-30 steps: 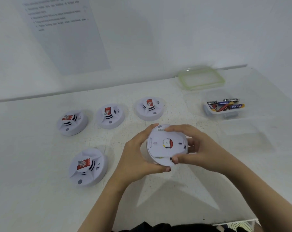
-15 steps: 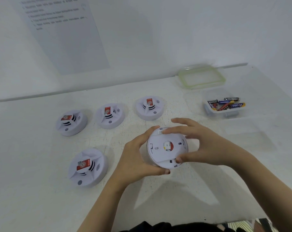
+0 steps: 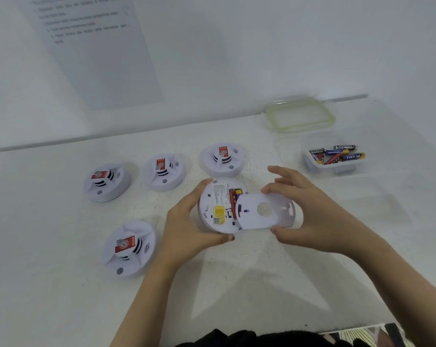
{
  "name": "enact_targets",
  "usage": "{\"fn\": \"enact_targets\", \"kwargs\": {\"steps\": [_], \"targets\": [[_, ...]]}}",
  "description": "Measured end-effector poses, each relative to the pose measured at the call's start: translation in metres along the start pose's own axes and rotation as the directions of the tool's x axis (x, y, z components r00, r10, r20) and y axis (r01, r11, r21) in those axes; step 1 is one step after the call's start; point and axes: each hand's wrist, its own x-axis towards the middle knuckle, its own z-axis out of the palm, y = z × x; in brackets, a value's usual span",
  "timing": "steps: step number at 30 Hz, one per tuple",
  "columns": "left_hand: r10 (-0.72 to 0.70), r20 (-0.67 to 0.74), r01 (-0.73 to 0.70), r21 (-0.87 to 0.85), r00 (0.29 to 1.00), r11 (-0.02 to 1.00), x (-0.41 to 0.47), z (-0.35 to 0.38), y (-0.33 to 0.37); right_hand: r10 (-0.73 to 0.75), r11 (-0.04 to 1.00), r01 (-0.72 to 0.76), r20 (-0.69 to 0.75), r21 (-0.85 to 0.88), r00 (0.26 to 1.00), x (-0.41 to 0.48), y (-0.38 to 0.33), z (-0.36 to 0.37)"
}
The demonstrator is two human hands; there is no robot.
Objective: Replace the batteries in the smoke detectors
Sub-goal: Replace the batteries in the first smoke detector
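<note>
Fingers pinching backplate off detector

Left hand cupping an upturned smoke detector, red battery exposed inside; right hand pinching the detached back plate just beside it, overlapping its edge. Four more detectors on the white tabletop; clear tub of batteries far right, lid behind
</note>
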Motion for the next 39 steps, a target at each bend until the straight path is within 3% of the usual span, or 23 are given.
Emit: {"fn": "enact_targets", "kwargs": {"steps": [8, 15, 24, 32, 39], "targets": [[0.047, -0.121, -0.053, -0.049, 0.992, 0.997, 0.001, -0.006, 0.006, 0.130, 0.989, -0.117, 0.149, -0.094, 0.980, -0.016, 0.009, 0.016], [0.062, -0.008, -0.062, -0.079, 0.998, 0.995, -0.002, 0.011, 0.023, 0.119, 0.925, -0.077, -0.091, 0.371, 0.989, -0.003, -0.011, 0.018], [0.052, 0.110, -0.057, 0.048, 0.993, 0.997, 0.005, 0.030, 0.028, 0.041, 0.990, -0.009, -0.226, 0.143, 0.973, -0.010, -0.007, 0.009], [0.200, 0.162, -0.228, 0.178, 0.966, 0.957, 0.015, 0.056, 0.043, 0.123, 0.982, -0.089, -0.209, 0.165, 0.970, -0.019, 0.002, -0.016], [0.191, 0.110, -0.207, 0.165, 0.975, 0.964, 0.024, 0.076, 0.057, 0.116, 0.986, -0.092, -0.179, 0.137, 0.977, -0.020, 0.010, -0.046]]}}
